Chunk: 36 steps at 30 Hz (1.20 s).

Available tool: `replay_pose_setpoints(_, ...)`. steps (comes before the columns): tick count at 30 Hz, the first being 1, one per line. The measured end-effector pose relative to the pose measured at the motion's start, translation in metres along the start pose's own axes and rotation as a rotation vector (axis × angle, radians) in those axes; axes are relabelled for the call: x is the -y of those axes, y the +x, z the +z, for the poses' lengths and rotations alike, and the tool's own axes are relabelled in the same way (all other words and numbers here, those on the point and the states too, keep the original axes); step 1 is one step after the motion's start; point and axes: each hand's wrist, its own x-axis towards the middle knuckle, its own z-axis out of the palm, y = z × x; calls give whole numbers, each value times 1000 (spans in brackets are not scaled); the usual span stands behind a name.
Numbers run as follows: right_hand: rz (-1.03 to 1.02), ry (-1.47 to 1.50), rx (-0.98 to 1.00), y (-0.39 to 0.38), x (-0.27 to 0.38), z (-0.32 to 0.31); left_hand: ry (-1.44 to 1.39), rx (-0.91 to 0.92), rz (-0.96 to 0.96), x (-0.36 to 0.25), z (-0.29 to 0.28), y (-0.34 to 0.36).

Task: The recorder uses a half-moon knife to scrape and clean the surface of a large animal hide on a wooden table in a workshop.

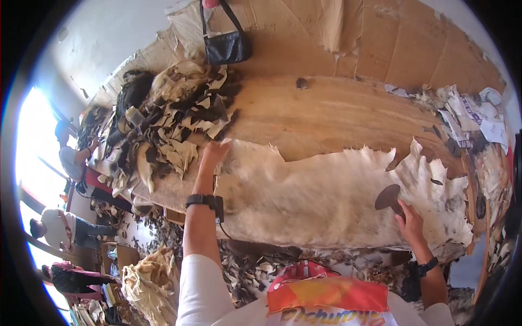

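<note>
A large pale animal hide (304,195) lies spread over the wooden table, its far and right edges ragged. My left hand (217,151) is closed on the hide's far left corner, beside a heap of scraps. In my right hand (411,223) is a half-moon leather knife (388,196) with a dark rounded blade. The fingers wrap round its handle, and the blade is over the right part of the hide. Whether the blade touches the hide I cannot tell.
Dark furry and pale hide scraps (179,119) are heaped at the left of the wooden table (337,117). A black bag (225,48) hangs by the cardboard wall. Papers and white bags (478,117) lie at right. Several people (60,228) are at far left.
</note>
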Motion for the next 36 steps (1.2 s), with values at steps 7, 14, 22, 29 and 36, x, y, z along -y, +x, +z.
replay_pose_setpoints(7,86,-9,-29,1,3,-4,-1078,796,-303,-50,-38,11)
replay_pose_setpoints(14,111,-1,-15,3,8,-2,-959,602,223,-53,-50,13)
replay_pose_setpoints(22,62,44,-25,7,-1,8,-4,197,271,20,-1,13)
replay_pose_setpoints(29,67,43,-24,2,-9,7,-102,477,63,89,-41,-99)
replay_pose_setpoints(36,55,47,-17,1,-9,10,-199,193,-52,96,-48,-128)
